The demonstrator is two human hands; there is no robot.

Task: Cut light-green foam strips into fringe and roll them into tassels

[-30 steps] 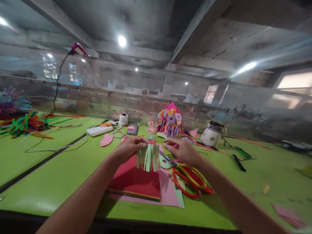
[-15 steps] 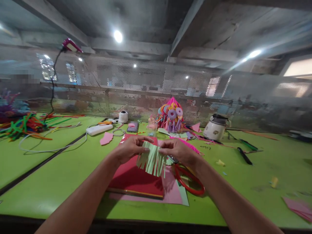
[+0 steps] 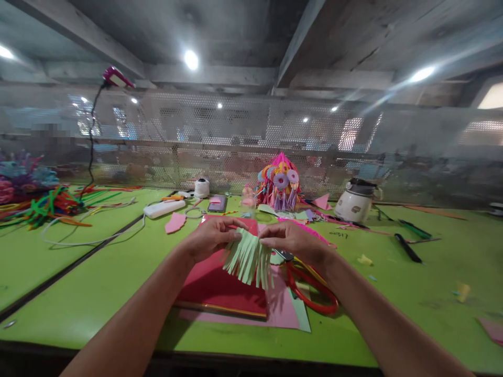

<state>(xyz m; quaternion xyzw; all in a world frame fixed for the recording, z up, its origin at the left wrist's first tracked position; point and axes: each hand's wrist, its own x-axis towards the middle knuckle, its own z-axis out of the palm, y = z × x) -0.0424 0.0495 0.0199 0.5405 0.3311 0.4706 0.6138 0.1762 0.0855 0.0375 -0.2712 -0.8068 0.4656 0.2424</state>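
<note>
A pale green strip of paper cut into a fringe (image 3: 249, 258) hangs between my two hands above the table. My left hand (image 3: 210, 239) pinches its top left edge and my right hand (image 3: 294, 242) pinches its top right edge. Under the fringe lies a stack of red paper (image 3: 220, 285) on pink and pale green sheets (image 3: 288, 311). Red-and-yellow-handled scissors (image 3: 312, 285) lie on the green table (image 3: 98, 277) just below my right wrist.
A pink fringed cone with paper rings (image 3: 278, 187) stands at the back centre. A white pot (image 3: 357, 201), a power strip (image 3: 164, 208), a phone (image 3: 217, 203), a tape roll (image 3: 201, 187) and black pens (image 3: 407, 247) lie around. Coloured strips (image 3: 43, 204) pile at far left. A mesh screen closes the back.
My right hand has come in from over the scissors and taken the fringe's right edge. The fringe has spread wider and tilted between both hands.
</note>
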